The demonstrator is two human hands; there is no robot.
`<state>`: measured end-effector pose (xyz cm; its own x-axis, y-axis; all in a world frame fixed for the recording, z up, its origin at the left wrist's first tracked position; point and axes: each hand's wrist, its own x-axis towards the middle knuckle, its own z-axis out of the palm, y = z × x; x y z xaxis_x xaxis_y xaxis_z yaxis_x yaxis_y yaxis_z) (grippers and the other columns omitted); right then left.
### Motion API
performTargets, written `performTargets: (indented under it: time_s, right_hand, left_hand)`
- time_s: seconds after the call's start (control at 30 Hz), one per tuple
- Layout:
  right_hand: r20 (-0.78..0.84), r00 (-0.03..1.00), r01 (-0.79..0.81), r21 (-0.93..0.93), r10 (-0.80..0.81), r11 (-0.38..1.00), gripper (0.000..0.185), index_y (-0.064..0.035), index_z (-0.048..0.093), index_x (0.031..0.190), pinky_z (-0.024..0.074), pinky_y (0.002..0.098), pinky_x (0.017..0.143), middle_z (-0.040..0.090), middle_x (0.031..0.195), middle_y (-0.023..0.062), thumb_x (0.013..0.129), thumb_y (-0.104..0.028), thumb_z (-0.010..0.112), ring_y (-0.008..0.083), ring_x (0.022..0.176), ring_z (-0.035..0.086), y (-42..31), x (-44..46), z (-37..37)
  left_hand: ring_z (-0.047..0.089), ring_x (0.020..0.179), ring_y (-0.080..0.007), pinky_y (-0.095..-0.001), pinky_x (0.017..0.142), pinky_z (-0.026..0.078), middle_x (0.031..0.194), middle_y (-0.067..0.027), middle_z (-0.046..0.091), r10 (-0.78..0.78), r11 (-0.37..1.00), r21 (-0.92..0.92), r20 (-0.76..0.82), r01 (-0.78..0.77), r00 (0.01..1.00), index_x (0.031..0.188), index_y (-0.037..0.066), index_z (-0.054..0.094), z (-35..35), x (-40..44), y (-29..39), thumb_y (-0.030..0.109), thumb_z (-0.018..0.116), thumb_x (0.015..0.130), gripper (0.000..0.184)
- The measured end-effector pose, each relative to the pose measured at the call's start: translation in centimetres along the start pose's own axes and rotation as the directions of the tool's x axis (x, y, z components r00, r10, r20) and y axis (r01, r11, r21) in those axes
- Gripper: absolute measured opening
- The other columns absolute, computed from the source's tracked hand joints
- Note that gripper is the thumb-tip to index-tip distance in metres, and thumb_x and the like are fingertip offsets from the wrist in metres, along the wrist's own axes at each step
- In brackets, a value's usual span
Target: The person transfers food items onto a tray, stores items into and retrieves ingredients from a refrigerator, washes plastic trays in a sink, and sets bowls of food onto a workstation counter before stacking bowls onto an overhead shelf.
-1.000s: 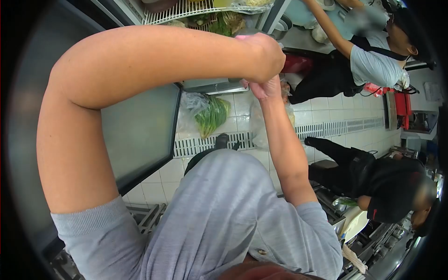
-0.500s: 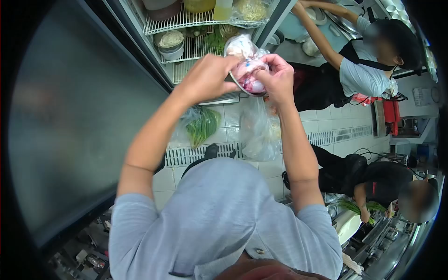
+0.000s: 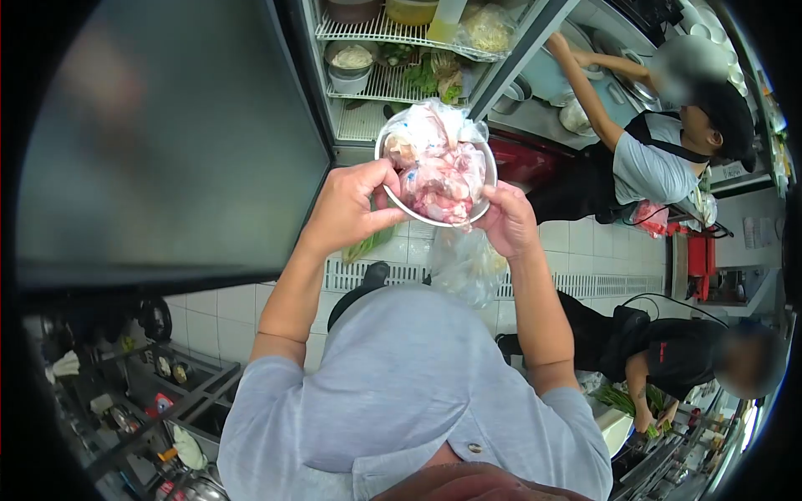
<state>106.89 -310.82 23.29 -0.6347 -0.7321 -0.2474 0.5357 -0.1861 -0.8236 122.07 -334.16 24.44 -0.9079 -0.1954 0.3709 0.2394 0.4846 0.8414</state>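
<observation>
A round bowl (image 3: 490, 171) filled with raw meat in clear plastic bags (image 3: 439, 171) is held up in front of the open fridge. My left hand (image 3: 351, 204) grips its left rim, with the thumb below and the fingers over the edge. On the right side, my right hand (image 3: 508, 219) pinches the rim beside the bagged meat. The undersides of the bowl and some fingertips are hidden.
Wire fridge shelves (image 3: 376, 32) hold containers and greens, with the fridge door (image 3: 192, 150) open at left. A clear bag (image 3: 468, 267) and leafy greens (image 3: 368, 244) lie on the floor. Two people work at right, one at a counter (image 3: 535, 125).
The bowl of bagged meat has come into full view, lower and nearer me. Both hands have moved from the bags to opposite sides of the rim. The view has shifted, showing more at lower left.
</observation>
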Motion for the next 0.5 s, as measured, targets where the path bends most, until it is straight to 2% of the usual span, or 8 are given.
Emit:
performTargets:
  time_s: [0.07, 0.1, 0.2, 0.23, 0.33, 0.4, 0.47, 0.5]
  right_hand:
    - [-0.043, 0.998, 0.048, -0.054, -0.05, 0.997, 0.017, 0.0062, 0.059, 0.098, 0.0625, 0.0393, 0.063, 0.068, 0.09, 0.013, 0.085, -0.005, 0.059, 0.021, 0.076, 0.07, 1.8, -1.5, -0.9]
    - [-0.085, 0.995, 0.04, -0.09, -0.048, 0.995, 0.016, 0.0071, 0.058, 0.096, 0.0627, 0.0402, 0.067, 0.067, 0.09, 0.0139, 0.083, -0.001, 0.055, 0.021, 0.077, 0.069, 2.5, -2.5, -1.2]
    - [-0.17, 0.984, 0.036, -0.079, -0.049, 0.996, 0.015, 0.0067, 0.057, 0.095, 0.0619, 0.0411, 0.072, 0.066, 0.088, 0.012, 0.082, 0.0, 0.056, 0.0197, 0.077, 0.068, 6.1, -5.0, -4.4]
    - [-0.226, 0.973, 0.027, -0.065, -0.041, 0.998, 0.01, 0.0048, 0.057, 0.091, 0.0608, 0.0415, 0.075, 0.062, 0.083, 0.0084, 0.082, 0.0, 0.056, 0.0175, 0.075, 0.066, 7.0, -6.2, -5.3]
    - [-0.292, 0.954, 0.056, -0.024, -0.06, 0.998, 0.007, 0.0037, 0.056, 0.088, 0.0606, 0.042, 0.077, 0.057, 0.077, 0.0044, 0.082, 0.001, 0.055, 0.0167, 0.074, 0.065, 10.7, -9.9, -9.8]
    - [-0.332, 0.941, 0.075, 0.001, -0.07, 0.997, 0.002, 0.0009, 0.055, 0.085, 0.0602, 0.0415, 0.077, 0.054, 0.074, 0.0023, 0.082, 0.001, 0.055, 0.0152, 0.069, 0.061, 12.3, -12.4, -11.6]
    - [-0.395, 0.915, 0.114, 0.044, -0.087, 0.993, 0.002, 0.0, 0.055, 0.084, 0.06, 0.0413, 0.077, 0.054, 0.073, 0.002, 0.083, 0.001, 0.054, 0.0148, 0.067, 0.06, 13.0, -15.6, -12.9]
    - [-0.434, 0.894, 0.144, 0.035, -0.115, 0.989, 0.002, -0.0006, 0.055, 0.082, 0.0599, 0.042, 0.077, 0.054, 0.072, 0.0023, 0.083, 0.001, 0.054, 0.015, 0.066, 0.059, 13.0, -17.0, -13.3]
  left_hand:
    - [0.062, 0.064, -0.0151, -0.0292, 0.061, 0.05, 0.079, -0.005, 0.064, 0.005, 0.999, 0.049, -0.033, -0.004, 0.999, 0.087, 0.005, 0.058, 1.9, -2.7, 0.8, 0.01, 0.083, 0.068, 0.031]
    - [0.065, 0.078, -0.0138, -0.0279, 0.07, 0.053, 0.095, -0.0075, 0.067, -0.045, 0.997, 0.066, 0.029, 0.043, 0.999, 0.1, 0.005, 0.064, 2.2, -4.0, 1.8, 0.007, 0.082, 0.07, 0.036]
    - [0.066, 0.102, -0.0194, -0.0306, 0.084, 0.055, 0.116, -0.0115, 0.066, -0.047, 0.99, 0.121, -0.22, 0.076, 0.974, 0.122, 0.006, 0.063, -1.6, -10.0, 7.8, 0.007, 0.08, 0.072, 0.053]
    - [0.065, 0.105, -0.0215, -0.0322, 0.086, 0.055, 0.116, -0.0124, 0.065, 0.168, 0.95, 0.31, -0.393, -0.042, 0.904, 0.123, 0.005, 0.061, -4.4, -12.2, 10.5, 0.003, 0.075, 0.077, 0.049]
    - [0.056, 0.12, -0.0233, -0.034, 0.102, 0.043, 0.132, -0.0196, 0.055, 0.338, 0.862, 0.489, -0.75, 0.131, 0.569, 0.14, -0.008, 0.039, -16.3, -19.7, 12.4, 0.005, 0.063, 0.094, 0.054]
    - [0.049, 0.125, -0.0249, -0.0355, 0.104, 0.04, 0.14, -0.0196, 0.047, 0.277, 0.865, 0.41, -0.871, 0.29, 0.406, 0.146, -0.008, 0.03, -23.3, -20.7, 12.8, 0.024, 0.074, 0.089, 0.079]
    - [0.048, 0.129, -0.0248, -0.0364, 0.106, 0.038, 0.138, -0.0169, 0.05, 0.02, 0.916, 0.206, -0.881, 0.344, 0.474, 0.145, -0.007, 0.034, -31.5, -21.7, 8.0, 0.035, 0.071, 0.091, 0.078]
    - [0.049, 0.128, -0.0255, -0.0374, 0.107, 0.037, 0.135, -0.016, 0.052, -0.211, 0.976, -0.145, -0.795, 0.16, 0.568, 0.144, -0.005, 0.038, -33.2, -21.8, 7.1, 0.035, 0.068, 0.093, 0.072]
